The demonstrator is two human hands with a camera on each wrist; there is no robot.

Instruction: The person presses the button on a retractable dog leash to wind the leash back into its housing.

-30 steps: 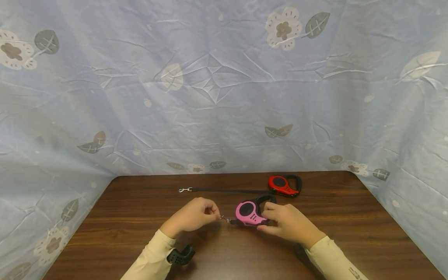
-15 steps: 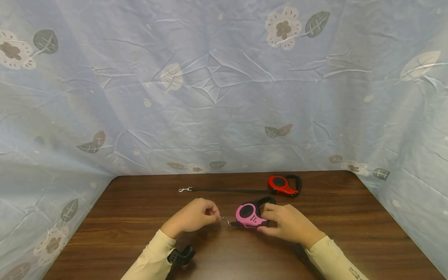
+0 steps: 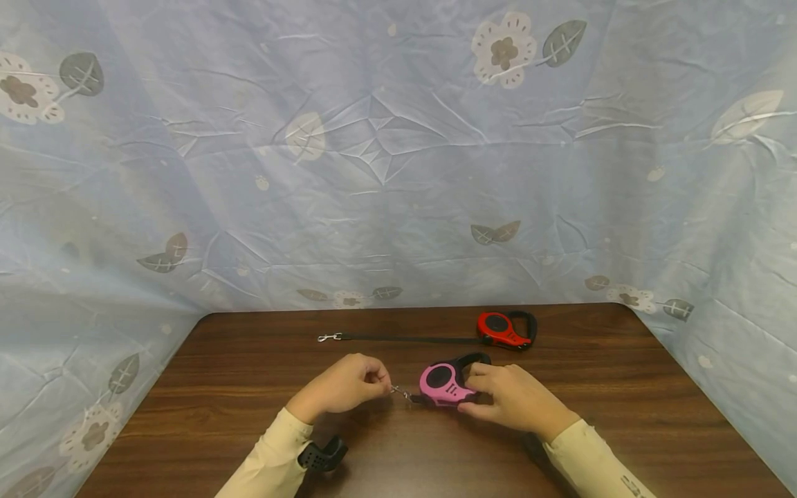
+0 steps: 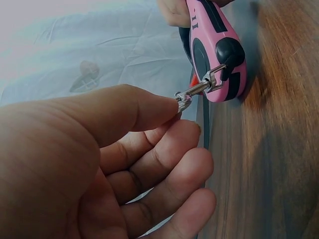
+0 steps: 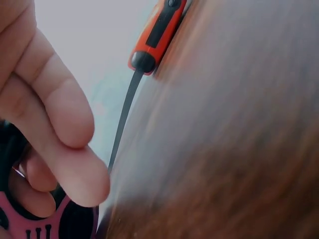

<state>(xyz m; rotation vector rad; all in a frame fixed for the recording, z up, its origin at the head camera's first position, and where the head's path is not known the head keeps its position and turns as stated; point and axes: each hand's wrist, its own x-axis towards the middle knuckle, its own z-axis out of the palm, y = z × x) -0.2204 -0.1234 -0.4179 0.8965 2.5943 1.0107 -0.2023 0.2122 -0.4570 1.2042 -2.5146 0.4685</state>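
Your left hand [image 3: 349, 382] had a narrow grip, its thumb and fingertips pinching the metal clip [image 4: 198, 88], while at 3 o'clock from it your right hand [image 3: 519, 400] held the pink leash [image 3: 450, 391] at its handle end, over the tabletop [image 3: 411, 453]. The clip sat at 9 o'clock from the case, close to its nose. That pinch looked the likeliest weak point: so little smooth metal could have slipped under a pull and, if the line was sprung, snapped back. A loose right grip might have let the case twist. The red leash [image 3: 506, 338] lay at 2 o'clock from the pink one; swinging the clip towards 11 o'clock might have snagged its black strap [image 3: 405, 339].
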